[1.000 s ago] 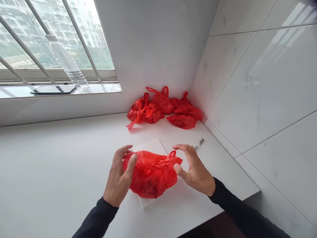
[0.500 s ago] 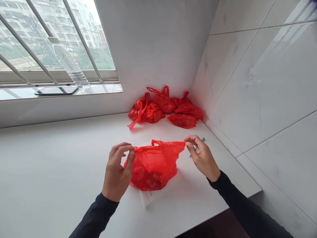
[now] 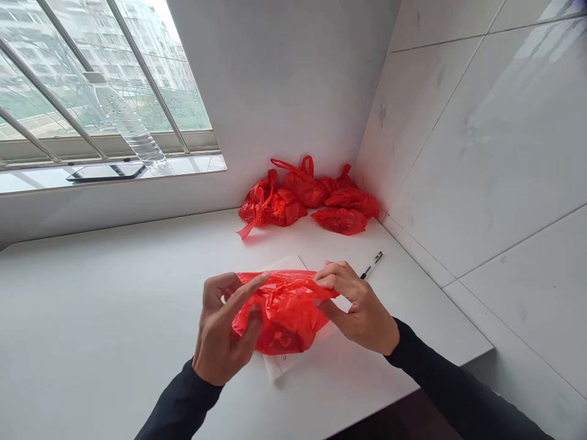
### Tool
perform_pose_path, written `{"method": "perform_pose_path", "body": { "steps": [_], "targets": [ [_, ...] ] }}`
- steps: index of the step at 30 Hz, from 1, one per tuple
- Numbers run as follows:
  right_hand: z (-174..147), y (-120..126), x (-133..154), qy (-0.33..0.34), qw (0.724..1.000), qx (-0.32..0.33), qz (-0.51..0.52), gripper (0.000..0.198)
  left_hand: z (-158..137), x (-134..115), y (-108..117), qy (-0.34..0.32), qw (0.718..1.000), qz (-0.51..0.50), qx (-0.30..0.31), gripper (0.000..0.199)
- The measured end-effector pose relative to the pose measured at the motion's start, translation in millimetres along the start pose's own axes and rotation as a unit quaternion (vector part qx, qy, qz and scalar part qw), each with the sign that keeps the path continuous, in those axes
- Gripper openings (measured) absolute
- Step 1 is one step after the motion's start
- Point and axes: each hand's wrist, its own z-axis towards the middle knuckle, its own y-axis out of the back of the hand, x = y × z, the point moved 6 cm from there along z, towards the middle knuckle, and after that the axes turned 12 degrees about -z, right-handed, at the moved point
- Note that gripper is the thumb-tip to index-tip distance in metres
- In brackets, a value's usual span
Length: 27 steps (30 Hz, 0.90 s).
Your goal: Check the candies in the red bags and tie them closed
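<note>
- One red bag (image 3: 287, 315) is being worked on at its top, and I think that job is about halfway along.
- Its top edge is pulled out wide between the two hands, and I see no knot in it, so closing it up seems not yet done.
- Some dark lumps show through the thin red plastic, but I can't tell what they are.
- A heap of red bags (image 3: 307, 190) sits at the back of the white surface (image 3: 114, 318), in the corner by the walls. They look bunched up, and some have loops sticking up, so those seem to be done.
- The right hand (image 3: 360, 305) has its grip pinched on the right end of the bag's top.
- The left hand (image 3: 222, 336) is at the bag's left end. Its thumb and pointing finger are spread apart in front of the bag. The other fingers are partly hidden, so I can't tell if that grip is holding on.
- The bag is right between both grips, over a flat white thing (image 3: 276, 368). I can't tell if its bottom is touching down.
- A pen (image 3: 376, 258) lies just past the right hand.
</note>
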Motion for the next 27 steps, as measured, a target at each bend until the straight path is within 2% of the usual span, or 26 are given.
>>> {"method": "perform_pose_path", "body": {
  "steps": [2, 3, 4, 6, 8, 9, 12, 14, 15, 17, 19, 21, 23, 25, 27],
  "targets": [
    [1.3, 5.9, -7.2, -0.054, 0.998, -0.005, 0.024, 0.009, -2.0, -7.1, -4.7, -0.059, 0.998, 0.012, 0.028, 0.043],
    [1.6, 9.8, -12.0, -0.083, 0.996, -0.013, 0.036, 0.012, -2.1, -6.5, -4.3, -0.055, 0.998, 0.008, 0.024, 0.038],
    [1.4, 14.2, -18.0, -0.115, 0.992, -0.026, 0.051, 0.015, -1.3, -2.4, -1.3, -0.022, 1.0, -0.011, 0.004, 0.03],
    [-0.1, 23.2, -32.3, -0.171, 0.98, -0.062, 0.084, 0.021, -0.4, 15.1, 7.8, 0.111, 0.987, -0.109, -0.049, 0.017],
    [-2.6, 30.0, -46.2, -0.204, 0.968, -0.094, 0.111, 0.022, -1.5, 32.0, 15.1, 0.237, 0.941, -0.222, -0.093, 0.015],
    [-3.7, 32.2, -51.3, -0.21, 0.965, -0.101, 0.12, 0.022, -1.1, 36.9, 17.9, 0.272, 0.915, -0.277, -0.108, 0.015],
    [-4.1, 35.3, -54.1, -0.194, 0.968, -0.085, 0.134, 0.025, 6.0, 39.5, 21.1, 0.292, 0.856, -0.412, -0.113, 0.019],
    [-0.3, 39.9, -42.5, -0.149, 0.976, -0.074, 0.139, 0.034, 10.3, 36.8, 18.1, 0.293, 0.82, -0.482, -0.102, 0.024],
    [3.1, 42.8, -34.1, -0.123, 0.98, -0.064, 0.144, 0.04, 11.7, 34.6, 15.8, 0.294, 0.812, -0.496, -0.09, 0.024],
    [12.6, 45.1, -17.3, -0.089, 0.983, -0.018, 0.161, 0.052, 12.2, 31.0, 11.2, 0.302, 0.811, -0.497, -0.066, 0.021],
    [23.3, 38.4, -5.1, -0.085, 0.978, 0.083, 0.17, 0.06, 10.0, 30.4, 9.2, 0.321, 0.819, -0.472, -0.059, 0.015],
    [30.8, 22.9, 4.0, -0.062, 0.966, 0.213, 0.135, 0.055, 6.8, 32.1, 10.4, 0.341, 0.823, -0.448, -0.073, 0.018],
    [34.7, 4.3, 9.7, 0.004, 0.95, 0.309, 0.048, 0.04, 4.5, 32.7, 11.2, 0.36, 0.816, -0.446, -0.082, 0.025],
    [37.4, -14.1, 9.4, 0.063, 0.934, 0.347, -0.055, 0.033, 3.6, 29.5, 7.8, 0.385, 0.799, -0.459, -0.058, 0.029],
    [43.1, -26.7, 2.7, 0.072, 0.929, 0.328, -0.158, 0.034, 3.5, 22.6, 3.9, 0.414, 0.78, -0.468, -0.032, 0.031]
  ]
}}
